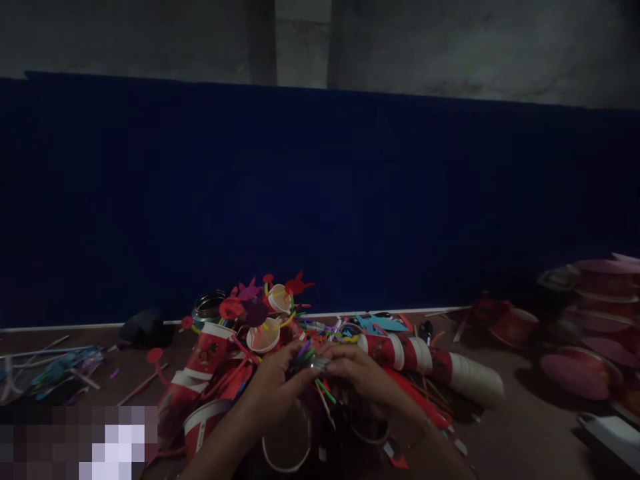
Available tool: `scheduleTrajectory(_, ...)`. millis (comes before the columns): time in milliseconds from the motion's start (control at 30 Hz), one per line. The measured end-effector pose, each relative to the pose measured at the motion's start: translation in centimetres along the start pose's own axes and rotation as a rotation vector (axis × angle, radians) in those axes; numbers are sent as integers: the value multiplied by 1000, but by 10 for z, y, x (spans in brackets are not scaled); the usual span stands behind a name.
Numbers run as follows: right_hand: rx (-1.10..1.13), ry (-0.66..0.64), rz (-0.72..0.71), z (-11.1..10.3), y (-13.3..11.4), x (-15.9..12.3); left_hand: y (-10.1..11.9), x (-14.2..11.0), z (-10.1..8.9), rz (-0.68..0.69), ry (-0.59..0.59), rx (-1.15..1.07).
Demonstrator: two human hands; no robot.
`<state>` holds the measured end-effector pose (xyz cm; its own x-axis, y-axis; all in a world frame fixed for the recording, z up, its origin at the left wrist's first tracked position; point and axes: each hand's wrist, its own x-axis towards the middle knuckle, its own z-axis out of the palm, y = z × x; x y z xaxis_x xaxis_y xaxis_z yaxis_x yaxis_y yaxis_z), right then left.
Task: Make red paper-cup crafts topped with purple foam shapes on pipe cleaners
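Observation:
My left hand (pixel 280 373) and my right hand (pixel 355 367) meet low in the middle of the view, both with bent, closed fingers. Between them is a small shiny silvery thing (pixel 319 363), too dim and partly covered to name. Purple and green thin strips (pixel 306 355) stick out by my left fingers. Below the hands stands a paper cup (pixel 287 443), its open rim facing up. Left of my left hand are red printed paper cups (pixel 207 350) with coloured cutouts and strips attached. A row of nested paper cups (pixel 450 373) lies right of my right hand.
A blue panel (pixel 320 200) rises behind the brown work surface (pixel 525 427). Scraps and white sticks (pixel 45 353) lie at left, near a dark round thing (pixel 145 327). Stacked red cups with pink discs (pixel 600 333) stand at right. A blue star-like cutout (pixel 383 324) lies behind.

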<state>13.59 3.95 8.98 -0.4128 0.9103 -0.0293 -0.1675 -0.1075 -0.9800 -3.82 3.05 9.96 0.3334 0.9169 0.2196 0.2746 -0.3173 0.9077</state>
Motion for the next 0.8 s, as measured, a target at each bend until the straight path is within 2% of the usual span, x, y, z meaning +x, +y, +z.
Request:
scheduleTrajectory(167, -26, 43, 29, 2, 0, 1, 0, -1, 1, 14, -8, 35)
scheduleTrajectory(400, 69, 3, 13, -2, -2, 0, 4, 0, 4, -53, -20, -229)
scheduleTrajectory(533, 137, -33, 63, -2, -1, 0, 9, 1, 3, -108, 2, -310)
scheduleTrajectory(667, 110, -38, 99, 2, -5, -2, 9, 0, -3, -94, 42, -211)
scheduleTrajectory(800, -54, 26, 5, 7, -7, -2, 11, -1, -6, -42, -1, -71)
